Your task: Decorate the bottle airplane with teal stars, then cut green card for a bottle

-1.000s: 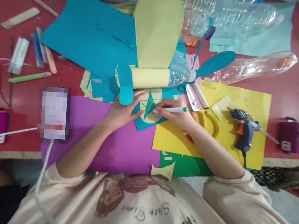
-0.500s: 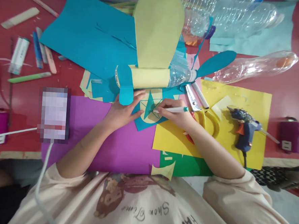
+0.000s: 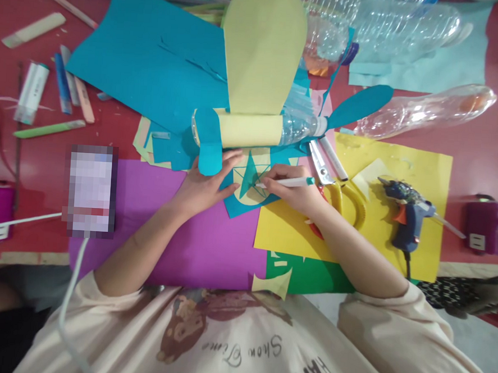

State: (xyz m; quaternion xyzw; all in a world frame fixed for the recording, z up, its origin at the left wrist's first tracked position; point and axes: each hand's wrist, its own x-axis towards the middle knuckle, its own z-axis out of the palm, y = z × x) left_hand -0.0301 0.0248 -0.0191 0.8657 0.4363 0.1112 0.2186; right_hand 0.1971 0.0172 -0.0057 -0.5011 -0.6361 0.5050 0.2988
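Observation:
Between the fingers of my right hand [image 3: 293, 189] is a white marker [image 3: 293, 182] with a green end, its tip down on a star drawing. That star [image 3: 249, 178] has green outlines, partly coloured in, on a pale yellow rounded paper piece [image 3: 248, 199]. My left hand [image 3: 210, 187] lies flat with fingers spread, at the left edge of the yellow piece. Just above both hands lies a plastic bottle [image 3: 297, 127] wrapped in yellow paper, with a large yellow paper wing [image 3: 263, 46], a blue paper strip [image 3: 210, 145] and blue paper blades [image 3: 359, 106] at its cap.
Scissors [image 3: 349, 204] with yellow handles lie under my right forearm, and a blue glue gun [image 3: 411, 222] rests on yellow paper [image 3: 435, 170]. A phone [image 3: 90, 191] with a cable is at left, near several markers [image 3: 31, 91]. Clear bottles [image 3: 431, 110] lie at upper right.
The marker has shifted very slightly within the star drawing. My left hand and everything else stay where they were.

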